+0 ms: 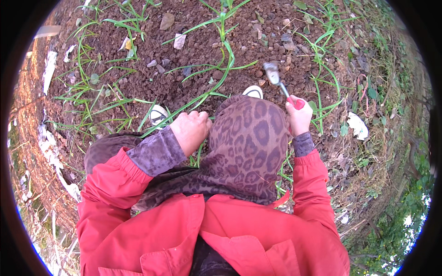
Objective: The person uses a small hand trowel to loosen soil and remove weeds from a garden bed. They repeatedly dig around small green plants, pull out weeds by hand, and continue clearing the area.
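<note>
My right hand [299, 115] is closed around the red handle of a small metal garden trowel [272, 73], beside my right knee. The trowel's blade, smeared with soil, points up and left over the brown soil. My left hand [192, 129] is bent over between my knees, its knuckles uppermost; its fingertips and anything under them are hidden. A long-leaved green plant [225, 69] stands in the soil ahead, and one of its long leaves runs down past my left hand.
Rows of green plants grow at the left [81, 86] and the right [319, 58]. My shoes [159, 115] rest on the soil. Dry leaves [167, 21] and small stones lie about. White scraps [357, 126] lie at the right, and a white strip [50, 70] at the left edge.
</note>
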`<state>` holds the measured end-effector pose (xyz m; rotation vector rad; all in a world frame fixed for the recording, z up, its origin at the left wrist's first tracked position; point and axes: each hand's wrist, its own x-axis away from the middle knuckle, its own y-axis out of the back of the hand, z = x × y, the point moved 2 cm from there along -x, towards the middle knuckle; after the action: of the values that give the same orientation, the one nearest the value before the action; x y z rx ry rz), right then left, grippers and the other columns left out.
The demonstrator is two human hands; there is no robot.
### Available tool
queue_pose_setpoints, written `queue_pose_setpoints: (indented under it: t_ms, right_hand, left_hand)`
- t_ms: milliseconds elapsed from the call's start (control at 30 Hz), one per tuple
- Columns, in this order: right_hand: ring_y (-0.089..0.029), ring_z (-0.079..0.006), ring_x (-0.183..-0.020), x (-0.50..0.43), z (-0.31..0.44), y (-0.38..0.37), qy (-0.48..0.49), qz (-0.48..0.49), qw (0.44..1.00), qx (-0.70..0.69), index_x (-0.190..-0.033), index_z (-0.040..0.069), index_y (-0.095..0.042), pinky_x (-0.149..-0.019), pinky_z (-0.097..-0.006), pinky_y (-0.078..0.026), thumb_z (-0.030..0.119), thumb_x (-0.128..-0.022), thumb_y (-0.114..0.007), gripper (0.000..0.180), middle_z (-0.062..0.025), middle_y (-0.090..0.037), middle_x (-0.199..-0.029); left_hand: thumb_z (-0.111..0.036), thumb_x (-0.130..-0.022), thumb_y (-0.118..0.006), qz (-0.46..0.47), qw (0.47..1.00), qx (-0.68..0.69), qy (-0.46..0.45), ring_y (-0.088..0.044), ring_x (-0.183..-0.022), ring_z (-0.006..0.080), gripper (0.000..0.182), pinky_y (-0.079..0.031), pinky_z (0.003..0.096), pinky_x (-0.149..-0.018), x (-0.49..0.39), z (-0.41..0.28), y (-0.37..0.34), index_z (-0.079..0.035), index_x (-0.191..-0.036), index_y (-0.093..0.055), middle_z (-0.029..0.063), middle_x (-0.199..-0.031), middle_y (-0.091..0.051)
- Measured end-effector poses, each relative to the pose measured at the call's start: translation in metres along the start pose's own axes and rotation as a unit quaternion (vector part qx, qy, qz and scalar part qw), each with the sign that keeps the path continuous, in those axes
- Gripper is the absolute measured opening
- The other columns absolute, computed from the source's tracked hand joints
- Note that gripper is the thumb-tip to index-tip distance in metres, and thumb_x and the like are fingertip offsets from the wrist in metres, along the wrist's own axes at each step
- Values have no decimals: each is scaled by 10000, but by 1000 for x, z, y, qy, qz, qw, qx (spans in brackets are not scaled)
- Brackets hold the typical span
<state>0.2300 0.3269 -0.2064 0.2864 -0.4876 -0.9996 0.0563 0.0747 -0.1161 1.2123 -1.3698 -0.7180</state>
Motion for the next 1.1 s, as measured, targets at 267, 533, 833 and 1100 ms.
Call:
queue_pose_setpoints:
  t_ms: [267, 533, 833, 1100]
  right_hand:
    - [-427, -81, -394, 1, -1, -5, -226, 99, 957, -152, -1032, 2, -557, -338, -235, -349, 13, -792, -608, 245, -11, -519, -639]
    - [-433, -87, -385, 7, 22, -11, -106, 51, 987, -105, -1051, -11, -534, -330, -239, -368, 39, -796, -623, 274, -37, -527, -664]
    - [-436, -42, -443, 0, 106, -53, 28, 143, 968, -205, -1086, 31, -517, -389, -212, -364, 160, -836, -624, 301, 5, -515, -670]
    - [-628, -219, -796, 7, 150, -73, 169, 224, 954, -101, -1083, 2, -519, -708, -325, -480, 280, -943, -453, 318, -170, -626, -868]
  left_hand:
    - [-67, -736, -542, -39, 998, 59, 0, -586, -800, 264, 107, -513, 357, -647, -13, 9, 14, -38, -839, -543, 101, -819, -536]
    - [-77, -757, -567, -65, 963, 260, 38, -586, -825, 330, 192, -485, 392, -694, -22, 10, 19, -32, -942, -589, 133, -850, -576]
    - [-244, -913, -528, -64, 688, 704, 166, -565, -921, 140, 302, -458, 272, -785, -73, 16, 18, -29, -1124, -555, 63, -1023, -611]
    - [-381, -910, -508, -95, 446, 882, 119, -526, -958, 138, 346, -432, 327, -801, -125, 10, 38, -113, -1128, -490, 19, -1038, -549]
